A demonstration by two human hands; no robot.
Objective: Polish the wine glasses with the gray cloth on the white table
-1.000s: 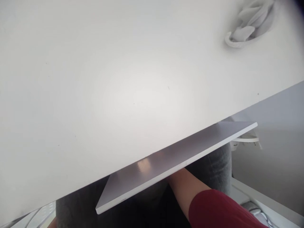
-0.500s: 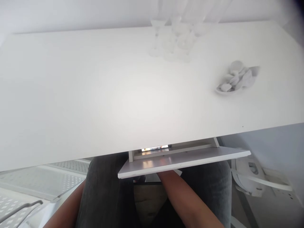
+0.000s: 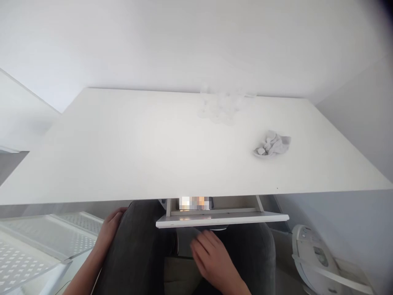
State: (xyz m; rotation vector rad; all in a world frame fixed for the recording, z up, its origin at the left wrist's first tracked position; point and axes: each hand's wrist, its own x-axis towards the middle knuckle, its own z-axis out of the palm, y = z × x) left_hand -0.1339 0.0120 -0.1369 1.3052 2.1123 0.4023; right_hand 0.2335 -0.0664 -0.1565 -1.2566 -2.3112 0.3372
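Observation:
My right hand point(image 3: 212, 255) is in front of an open drawer point(image 3: 227, 221), just below its front panel, with the fingers loosely bent and slightly blurred. Nothing shows in it. Inside the drawer lies a dark-edged device with a lit screen point(image 3: 195, 203), its picture pixelated; the white desktop point(image 3: 159, 159) hides the back of the drawer. Beside the left thigh, my left hand point(image 3: 113, 221) rests with its fingers lying along the dark trousers point(image 3: 132, 250).
Several clear stemmed glasses point(image 3: 219, 106) stand at the desktop's back edge. A pale dish with whitish pieces point(image 3: 272, 145) sits to the right. Perforated white panels point(image 3: 61, 237) are at lower left; a white appliance with a handle point(image 3: 322, 254) stands on the floor at right.
My right hand has drawn back from beneath the drawer front into view. My left hand has come into view beside the thigh. The head view has shifted, showing more wall. The drawer remains open.

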